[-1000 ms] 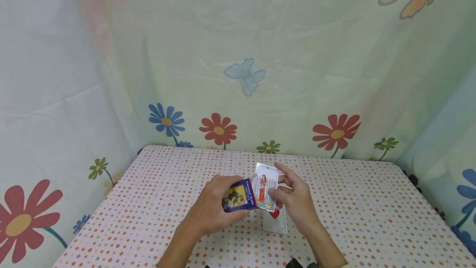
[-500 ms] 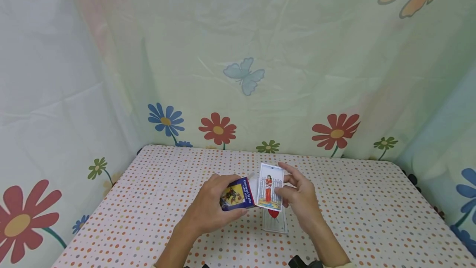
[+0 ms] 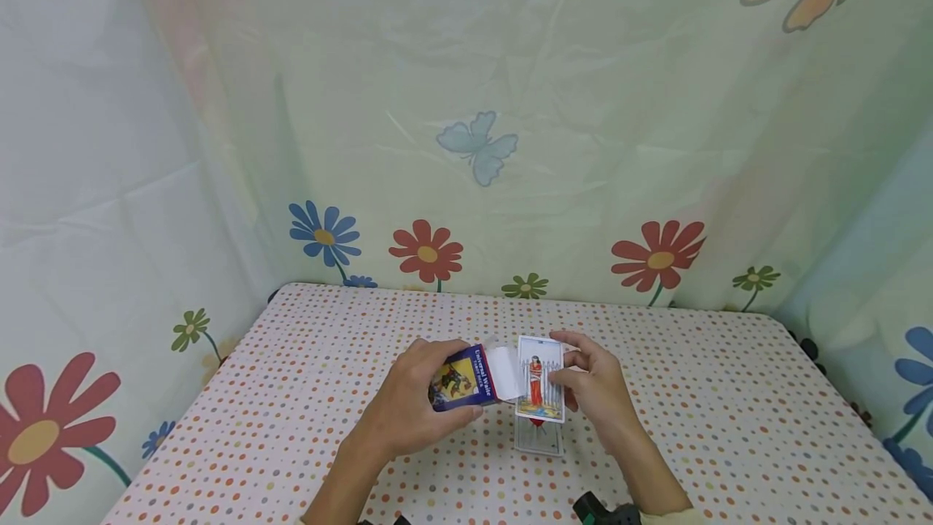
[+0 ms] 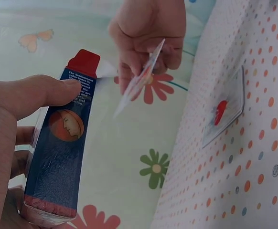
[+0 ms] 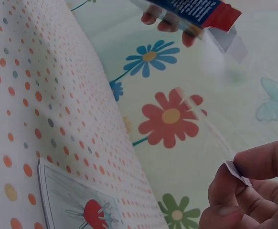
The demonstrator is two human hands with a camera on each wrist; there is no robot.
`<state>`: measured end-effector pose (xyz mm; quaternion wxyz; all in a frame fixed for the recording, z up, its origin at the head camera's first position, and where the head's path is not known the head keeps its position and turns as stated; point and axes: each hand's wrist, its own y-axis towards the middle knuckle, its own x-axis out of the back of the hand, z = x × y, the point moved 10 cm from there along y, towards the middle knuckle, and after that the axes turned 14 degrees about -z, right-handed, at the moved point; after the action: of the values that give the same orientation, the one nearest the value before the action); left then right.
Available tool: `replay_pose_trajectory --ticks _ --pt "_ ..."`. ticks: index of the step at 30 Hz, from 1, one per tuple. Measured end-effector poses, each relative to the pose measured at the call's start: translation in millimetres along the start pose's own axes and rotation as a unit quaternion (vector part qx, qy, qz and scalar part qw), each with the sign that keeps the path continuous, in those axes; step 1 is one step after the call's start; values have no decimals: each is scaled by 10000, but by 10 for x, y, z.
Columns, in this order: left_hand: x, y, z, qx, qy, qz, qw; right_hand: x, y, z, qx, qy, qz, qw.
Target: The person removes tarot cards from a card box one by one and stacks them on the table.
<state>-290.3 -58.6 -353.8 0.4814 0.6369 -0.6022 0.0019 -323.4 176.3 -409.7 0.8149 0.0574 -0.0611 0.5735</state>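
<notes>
An opened blue box (image 3: 457,382) points sideways at the raised red-figure card (image 3: 535,386); a heart card (image 3: 539,441) lies face up below.

Right hand (image 5: 253,193) pinches thin card (image 5: 233,170), edge-on | left: left hand (image 5: 168,25) holds blue red-flapped box (image 5: 191,10) | near: heart card (image 5: 74,198) on dotted tabletop (image 5: 67,102)

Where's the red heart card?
In the head view, the heart card lies on the dotted tabletop, low, just right of centre, partly hidden by the held card in the right hand.
</notes>
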Motion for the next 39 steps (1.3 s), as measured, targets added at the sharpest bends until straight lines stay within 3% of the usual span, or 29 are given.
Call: replay_pose_trajectory --ticks 20,39 --pt "13 13 8 16 67 -11 10000 -64 144 -536 -621 -785 163 9948" --pt "25 16 24 -17 30 -70 10000 -156 151 -671 -137 -1791 145 9836"
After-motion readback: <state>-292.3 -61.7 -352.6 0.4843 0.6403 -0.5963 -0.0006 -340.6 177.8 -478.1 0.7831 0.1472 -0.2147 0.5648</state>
